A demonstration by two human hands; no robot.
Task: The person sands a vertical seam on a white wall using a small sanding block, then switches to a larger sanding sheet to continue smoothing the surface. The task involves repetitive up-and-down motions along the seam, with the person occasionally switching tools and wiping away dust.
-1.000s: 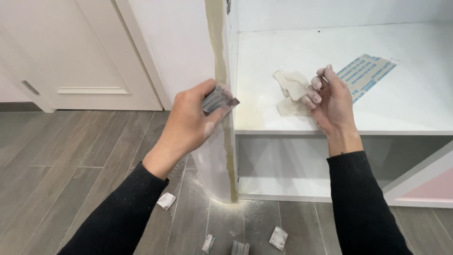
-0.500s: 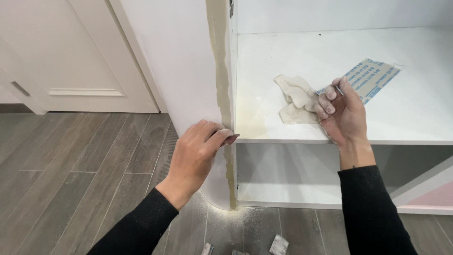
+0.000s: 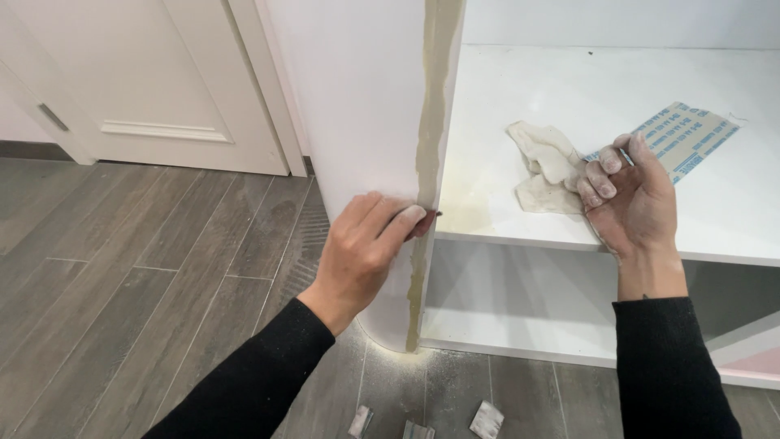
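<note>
My left hand (image 3: pixel 363 248) presses a small dark sanding piece (image 3: pixel 428 216), mostly hidden under the fingers, against the beige filled strip (image 3: pixel 431 122) running down the corner edge of a white cabinet (image 3: pixel 357 97). My right hand (image 3: pixel 630 195) rests on the white shelf (image 3: pixel 585 106), fingers curled, touching a crumpled whitish cloth (image 3: pixel 540 167). Beside that hand lies a sheet of sandpaper (image 3: pixel 691 138), back side up with blue print. Both sleeves are black.
A white panelled door (image 3: pixel 146 81) stands at the back left. Grey wood-look floor (image 3: pixel 138 284) spreads below, with pale dust at the cabinet foot and three used sandpaper scraps (image 3: pixel 422 423). A lower shelf opening (image 3: pixel 520 301) sits under the white shelf.
My left hand came down from in front of the cabinet and set the sanding piece against the filled edge. My right hand lowered onto the shelf by the cloth.
</note>
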